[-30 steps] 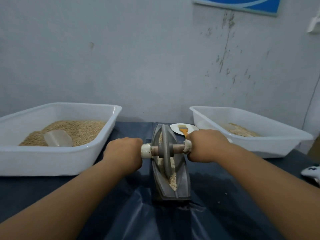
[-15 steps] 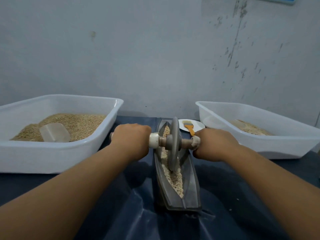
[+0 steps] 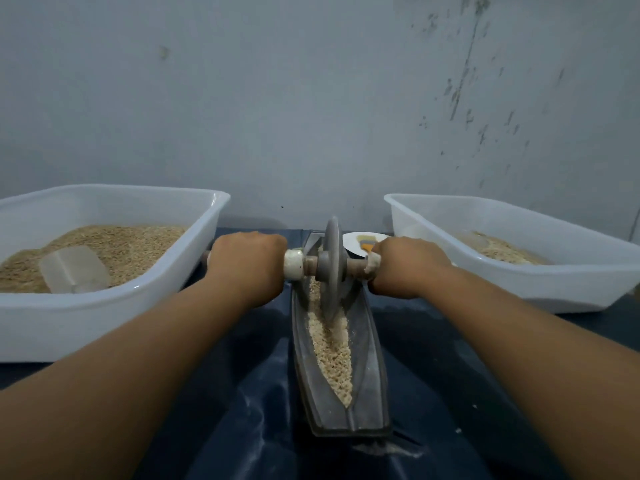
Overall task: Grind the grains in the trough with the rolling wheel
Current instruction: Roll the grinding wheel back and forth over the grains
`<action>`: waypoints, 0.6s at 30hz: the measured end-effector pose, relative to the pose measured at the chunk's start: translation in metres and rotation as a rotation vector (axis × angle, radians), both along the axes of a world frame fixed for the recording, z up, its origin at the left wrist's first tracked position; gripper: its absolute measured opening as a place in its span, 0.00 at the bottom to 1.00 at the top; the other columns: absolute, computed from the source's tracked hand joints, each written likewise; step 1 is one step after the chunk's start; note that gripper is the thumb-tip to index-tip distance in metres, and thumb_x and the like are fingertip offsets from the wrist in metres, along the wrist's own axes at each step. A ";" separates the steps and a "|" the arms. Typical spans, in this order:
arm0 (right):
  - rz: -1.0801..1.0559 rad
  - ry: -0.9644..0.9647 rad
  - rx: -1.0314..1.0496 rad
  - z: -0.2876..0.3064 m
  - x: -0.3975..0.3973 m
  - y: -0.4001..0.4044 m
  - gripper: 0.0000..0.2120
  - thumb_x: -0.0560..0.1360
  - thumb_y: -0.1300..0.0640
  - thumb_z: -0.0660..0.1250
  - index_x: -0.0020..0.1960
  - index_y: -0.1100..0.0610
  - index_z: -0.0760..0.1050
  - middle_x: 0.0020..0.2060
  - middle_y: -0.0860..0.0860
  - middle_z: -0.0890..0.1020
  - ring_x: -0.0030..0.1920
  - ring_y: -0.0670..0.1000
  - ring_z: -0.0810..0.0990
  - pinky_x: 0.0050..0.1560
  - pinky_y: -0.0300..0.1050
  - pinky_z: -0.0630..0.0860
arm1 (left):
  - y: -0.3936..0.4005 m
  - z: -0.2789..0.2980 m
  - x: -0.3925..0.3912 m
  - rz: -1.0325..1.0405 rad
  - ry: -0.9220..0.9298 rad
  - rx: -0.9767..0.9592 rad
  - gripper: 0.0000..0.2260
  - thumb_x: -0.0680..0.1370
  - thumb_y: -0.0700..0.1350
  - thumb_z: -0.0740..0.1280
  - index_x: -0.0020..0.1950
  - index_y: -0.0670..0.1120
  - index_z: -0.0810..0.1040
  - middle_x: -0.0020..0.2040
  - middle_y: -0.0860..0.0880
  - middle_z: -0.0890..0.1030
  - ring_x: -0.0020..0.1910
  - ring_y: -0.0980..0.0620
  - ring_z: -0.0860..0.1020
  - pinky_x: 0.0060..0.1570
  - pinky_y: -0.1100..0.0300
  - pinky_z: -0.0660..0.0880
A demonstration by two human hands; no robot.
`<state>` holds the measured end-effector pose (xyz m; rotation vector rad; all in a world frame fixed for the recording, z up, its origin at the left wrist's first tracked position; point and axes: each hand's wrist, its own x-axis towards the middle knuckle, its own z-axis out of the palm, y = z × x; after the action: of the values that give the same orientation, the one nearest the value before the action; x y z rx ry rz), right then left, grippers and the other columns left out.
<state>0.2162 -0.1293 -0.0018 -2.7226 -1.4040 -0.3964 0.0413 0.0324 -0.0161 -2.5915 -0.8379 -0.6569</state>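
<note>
A grey, boat-shaped trough (image 3: 341, 375) lies lengthwise on a dark blue sheet (image 3: 249, 427), running from about 6 o'clock up toward 12 o'clock in the middle of the view. Pale crushed grains (image 3: 330, 355) fill its narrow groove in a long strip.

The grey wheel (image 3: 331, 268) stands upright on edge in the far half of the trough, its lower rim sunk into the grains. An axle (image 3: 353, 265) passes through its hub and sticks out toward 9 o'clock and 3 o'clock.

The left hand (image 3: 247, 266) is curled tightly round the axle at 9 o'clock of the wheel, knuckles up, with a white sleeve of the handle showing just beside it. The right hand (image 3: 408, 265) grips the other end at 3 o'clock in the same way. The two hands are apart, one on each side of the wheel, both forearms reaching in from the near edge.

At 9 o'clock a white tub (image 3: 194, 258) holds a bed of brown grain with a clear scoop (image 3: 74, 270) lying half sunk in it. At 3 o'clock a second white tub (image 3: 561, 285) holds a thinner layer of paler grain. Behind the wheel, toward 12 o'clock, a small white plate (image 3: 356, 242) carries an orange brush (image 3: 367, 244), partly hidden by the right hand. A stained grey wall (image 3: 311, 98) rises behind everything.
</note>
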 end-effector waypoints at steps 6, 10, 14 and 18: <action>-0.017 0.099 -0.036 -0.003 -0.030 -0.036 0.06 0.66 0.47 0.67 0.39 0.47 0.72 0.36 0.44 0.78 0.37 0.47 0.76 0.34 0.42 0.71 | -0.032 0.011 -0.029 -0.036 0.082 -0.007 0.12 0.72 0.49 0.69 0.42 0.55 0.65 0.32 0.55 0.67 0.33 0.53 0.69 0.35 0.56 0.67; 0.000 0.098 -0.031 -0.003 -0.048 -0.060 0.08 0.66 0.46 0.67 0.38 0.46 0.70 0.36 0.44 0.78 0.36 0.46 0.76 0.32 0.42 0.67 | -0.050 0.015 -0.045 -0.068 0.079 0.032 0.12 0.72 0.50 0.70 0.44 0.56 0.66 0.35 0.55 0.69 0.36 0.52 0.72 0.36 0.57 0.67; 0.019 0.076 -0.047 0.002 -0.057 -0.068 0.08 0.66 0.46 0.68 0.38 0.46 0.70 0.35 0.44 0.77 0.35 0.45 0.75 0.31 0.41 0.66 | -0.054 0.012 -0.055 -0.098 0.062 0.000 0.11 0.72 0.50 0.69 0.42 0.56 0.66 0.33 0.55 0.69 0.35 0.53 0.73 0.37 0.58 0.69; 0.035 0.035 -0.024 0.003 -0.054 -0.062 0.03 0.64 0.46 0.66 0.35 0.42 0.72 0.32 0.43 0.76 0.33 0.44 0.74 0.30 0.40 0.64 | -0.048 0.003 -0.055 -0.077 0.031 -0.024 0.15 0.71 0.49 0.69 0.37 0.56 0.61 0.31 0.56 0.67 0.30 0.56 0.68 0.35 0.58 0.67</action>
<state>0.1623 -0.1917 0.0015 -2.7055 -1.4554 -0.3299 -0.0141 -0.0152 -0.0131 -2.6596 -0.7437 -0.6298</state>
